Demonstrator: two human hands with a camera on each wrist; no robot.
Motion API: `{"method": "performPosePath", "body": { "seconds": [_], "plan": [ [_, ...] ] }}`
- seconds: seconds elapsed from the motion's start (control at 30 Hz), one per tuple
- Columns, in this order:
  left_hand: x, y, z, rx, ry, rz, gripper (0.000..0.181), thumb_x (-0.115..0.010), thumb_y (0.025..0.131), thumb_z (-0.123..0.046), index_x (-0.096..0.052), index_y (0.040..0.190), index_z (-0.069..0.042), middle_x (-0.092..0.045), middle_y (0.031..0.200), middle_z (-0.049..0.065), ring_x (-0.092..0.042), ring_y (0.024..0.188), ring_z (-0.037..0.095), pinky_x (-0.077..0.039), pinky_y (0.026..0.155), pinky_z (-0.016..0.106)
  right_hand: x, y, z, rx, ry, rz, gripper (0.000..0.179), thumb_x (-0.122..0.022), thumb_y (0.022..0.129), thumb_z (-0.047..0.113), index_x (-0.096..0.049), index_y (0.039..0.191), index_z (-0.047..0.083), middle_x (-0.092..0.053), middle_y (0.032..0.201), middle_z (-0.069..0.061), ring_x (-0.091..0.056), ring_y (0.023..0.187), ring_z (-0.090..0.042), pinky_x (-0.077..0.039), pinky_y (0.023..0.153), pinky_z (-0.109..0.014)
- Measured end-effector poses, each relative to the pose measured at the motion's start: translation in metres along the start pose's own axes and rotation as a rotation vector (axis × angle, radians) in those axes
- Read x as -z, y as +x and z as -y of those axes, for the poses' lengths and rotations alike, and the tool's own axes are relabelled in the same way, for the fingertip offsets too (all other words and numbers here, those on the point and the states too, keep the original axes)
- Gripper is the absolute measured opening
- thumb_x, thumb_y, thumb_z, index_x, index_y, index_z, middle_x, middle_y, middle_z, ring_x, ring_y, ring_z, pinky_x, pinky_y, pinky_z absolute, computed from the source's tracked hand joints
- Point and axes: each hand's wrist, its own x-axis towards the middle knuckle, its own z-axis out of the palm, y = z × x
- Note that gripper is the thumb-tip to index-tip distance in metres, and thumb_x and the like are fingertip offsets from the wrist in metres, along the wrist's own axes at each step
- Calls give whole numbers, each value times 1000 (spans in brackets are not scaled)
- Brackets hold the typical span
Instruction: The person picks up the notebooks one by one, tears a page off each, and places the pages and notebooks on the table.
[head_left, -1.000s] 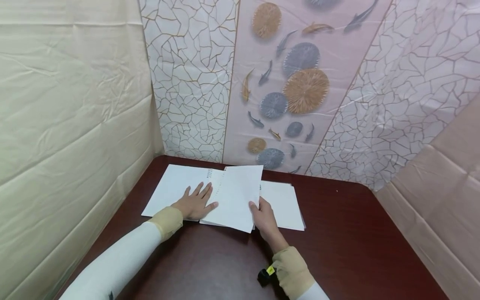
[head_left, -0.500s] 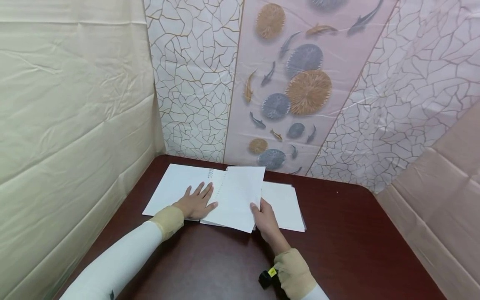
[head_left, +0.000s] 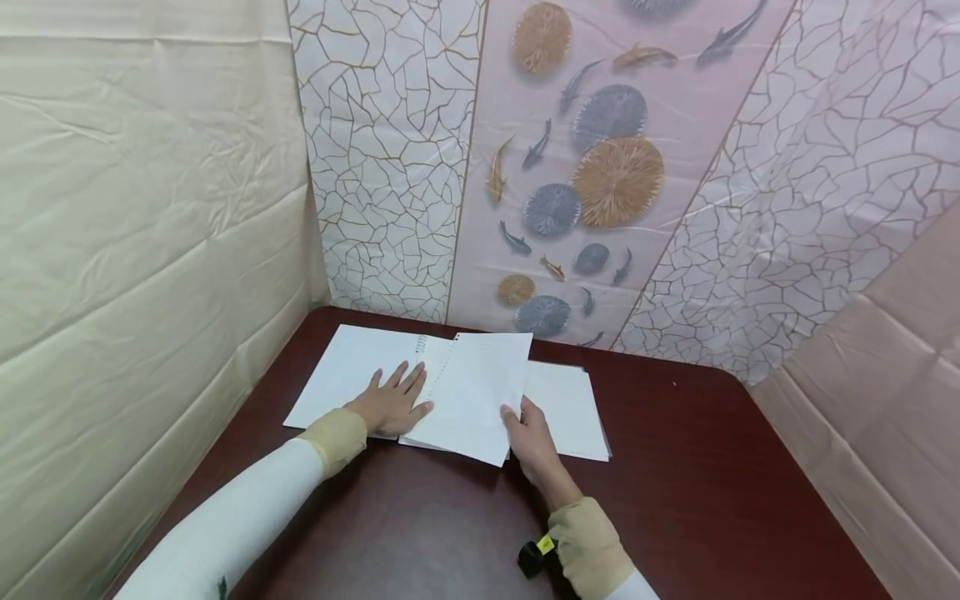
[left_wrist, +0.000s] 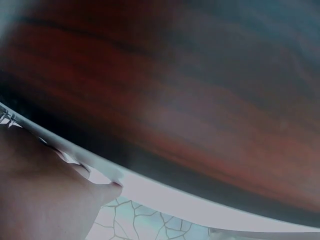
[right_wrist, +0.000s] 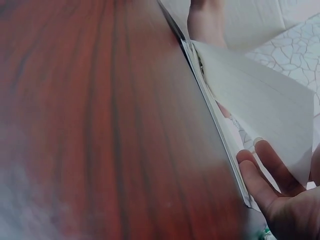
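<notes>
An open spiral notebook (head_left: 345,358) with white pages lies near the back left of the table. My left hand (head_left: 388,408) rests flat on it with fingers spread, beside the coil (head_left: 421,343). With thumb and fingers, my right hand (head_left: 532,442) pinches the lower right edge of a white sheet (head_left: 480,392). That sheet is raised at a slant, and its holed left edge sits apart from the coil at the top. Whether its lower end is still attached cannot be told. In the right wrist view, fingers (right_wrist: 260,182) show behind the lifted sheet (right_wrist: 260,95).
To the right, partly under the raised sheet, lies a stack of white paper (head_left: 566,408). The dark red-brown table (head_left: 697,483) has a rounded far edge near the patterned wall cloth (head_left: 382,208). A small black object with a yellow label (head_left: 534,557) sits against the right cuff.
</notes>
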Motion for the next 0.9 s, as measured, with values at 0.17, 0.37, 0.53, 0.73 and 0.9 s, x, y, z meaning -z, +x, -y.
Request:
{"method": "performPosePath", "body": {
  "seconds": [0.17,0.37,0.53,0.73,0.9],
  "plan": [
    [2,-4,-3,-1,-18,-1,82,-14,111,-60,-9,170,-3,2,179,9,6,163,36,5,125,68,0,-2,1,3,22,3,42,-44,115,15,-48,154,1,-64,134,-22,-69,116,-32,-60,89,-37],
    [-3,1,0,3,13,-10,82,-13,110,-61,-4,170,-6,6,178,6,10,163,33,6,125,66,-1,-1,0,-7,22,-7,43,-44,115,15,-47,155,1,-63,135,-22,-68,117,-32,-60,91,-37],
    [-3,1,2,-2,16,-12,80,-12,111,-60,-4,170,-7,6,178,5,9,163,33,6,126,66,-1,-1,-1,-23,31,-14,42,-44,115,15,-47,155,1,-64,134,-21,-68,117,-31,-59,92,-38],
    [-3,1,2,-1,6,-6,78,-12,111,-58,-4,171,-8,6,178,5,9,163,32,5,126,66,1,-1,-2,-16,47,-5,41,-44,115,14,-49,153,1,-63,135,-20,-66,120,-30,-58,95,-39],
    [-2,1,2,-2,-2,5,78,-12,111,-58,-1,170,-9,9,178,4,11,163,32,6,126,66,1,-2,-2,-10,44,-9,40,-44,115,14,-49,152,1,-63,135,-21,-67,118,-29,-58,95,-37]
  ]
}}
